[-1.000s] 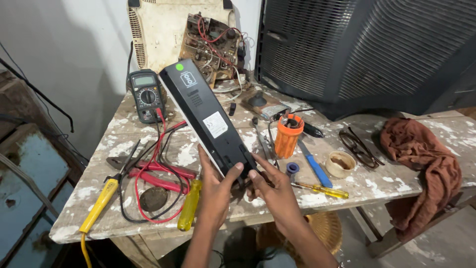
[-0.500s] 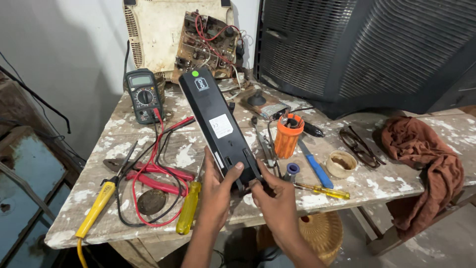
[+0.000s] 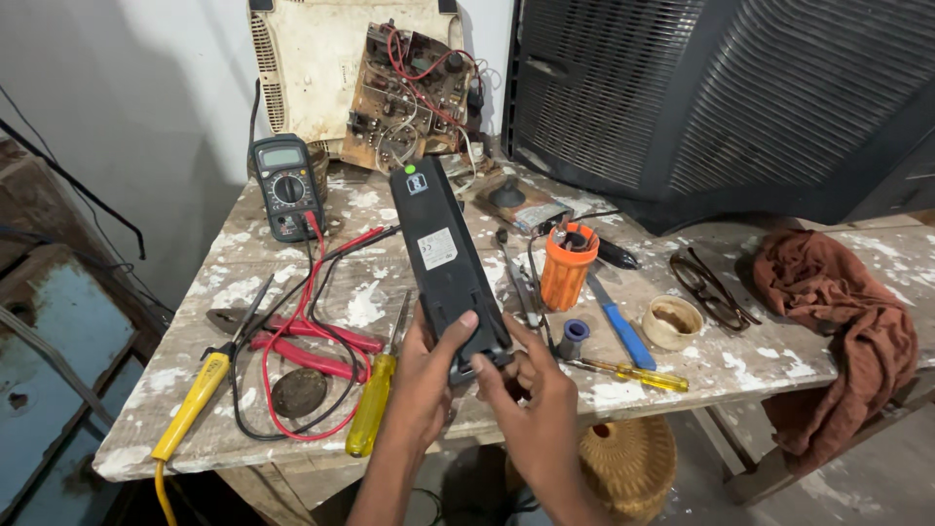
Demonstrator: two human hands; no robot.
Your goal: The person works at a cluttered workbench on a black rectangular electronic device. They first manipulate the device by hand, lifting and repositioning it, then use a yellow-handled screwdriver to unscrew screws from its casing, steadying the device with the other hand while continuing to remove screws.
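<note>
Currently: left hand (image 3: 426,375) and right hand (image 3: 534,394) both closed around near end of long black device (image 3: 446,261), right-hand grip seemingly partial; yellow screwdriver (image 3: 371,417) adjacent.

A long, narrow black device (image 3: 446,263) lies lengthwise over the paint-spattered counter (image 3: 292,263), its far end pointing away from the person and its near end at the counter's front edge. It is a slim rectangular box with rounded edges and a dark, slightly glossy casing. Near the far end sits a small green dot, with a small pale square badge just below it. About midway along the upper face is a white rectangular label. The device is tilted a little, its far end leaning to the left. Its near end is gripped from both sides, the left thumb lying across the top face. Red and black leads run just beside its left edge.
</note>
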